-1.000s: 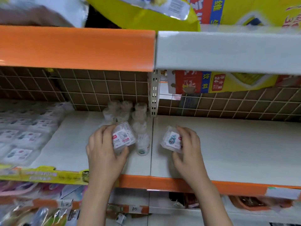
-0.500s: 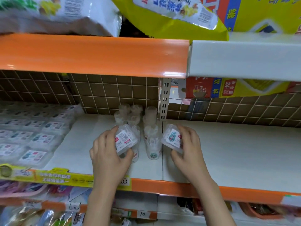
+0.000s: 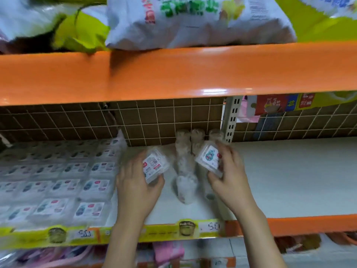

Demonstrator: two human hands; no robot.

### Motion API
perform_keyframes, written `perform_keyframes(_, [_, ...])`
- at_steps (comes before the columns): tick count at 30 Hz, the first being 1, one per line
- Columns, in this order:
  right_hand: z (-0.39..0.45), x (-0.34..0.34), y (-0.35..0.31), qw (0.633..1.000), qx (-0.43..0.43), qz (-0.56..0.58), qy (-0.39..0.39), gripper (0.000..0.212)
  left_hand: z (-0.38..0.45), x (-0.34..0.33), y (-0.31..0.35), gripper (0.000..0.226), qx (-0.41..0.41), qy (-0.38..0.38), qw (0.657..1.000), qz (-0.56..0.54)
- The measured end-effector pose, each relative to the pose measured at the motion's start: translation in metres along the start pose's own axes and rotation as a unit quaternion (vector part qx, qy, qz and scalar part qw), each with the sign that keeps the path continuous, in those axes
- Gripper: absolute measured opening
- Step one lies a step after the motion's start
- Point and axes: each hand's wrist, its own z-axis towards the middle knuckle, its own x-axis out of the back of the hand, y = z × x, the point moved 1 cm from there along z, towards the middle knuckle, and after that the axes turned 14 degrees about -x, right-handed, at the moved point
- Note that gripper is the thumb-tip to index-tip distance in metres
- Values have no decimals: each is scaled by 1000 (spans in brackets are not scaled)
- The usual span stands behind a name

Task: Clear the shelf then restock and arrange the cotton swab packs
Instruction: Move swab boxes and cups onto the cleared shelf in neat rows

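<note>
1. Swab packs: left hand grips one pack, right hand another, fingers curled round each, above the shelf.
2. Upright tubs stand between them.
3. Flat packs fill the left.

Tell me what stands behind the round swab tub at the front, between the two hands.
Behind the front tub, more round tubs run in blurred rows back to the brown grid wall. How many there are is unclear; the right hand and its pack cover some.
</note>
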Motion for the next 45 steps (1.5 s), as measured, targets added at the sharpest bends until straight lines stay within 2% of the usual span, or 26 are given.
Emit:
perform_keyframes(7, [-32,-80,-64,999,15,15,-29,73,-12,61,-89,66,-4,-15,1000,20])
perform_keyframes(14, [-38,-99,-81,999,24,-27,-36,73,-22,79,-108,60,-15,3,999,34])
perform_keyframes(20, [-35,-109,-79,997,33,-56,-28,72,-26,95,-121,63,39,10,995,96])
perform_keyframes(25, [-47,-135,-91,995,38,-59,-74,73,-41,116,-135,71,100,44,994,21])
perform_keyframes(33, [-68,-176,-134,990,56,-82,-98,71,-51,144,-183,78,102,-37,994,35])
perform_keyframes(37, [-84,-199,-157,984,50,-112,-132,77,-49,164,-215,81,117,-44,991,44])
perform_keyframes(45, [-119,-231,-157,979,17,-149,-139,74,-62,176,-252,75,89,-95,991,41])
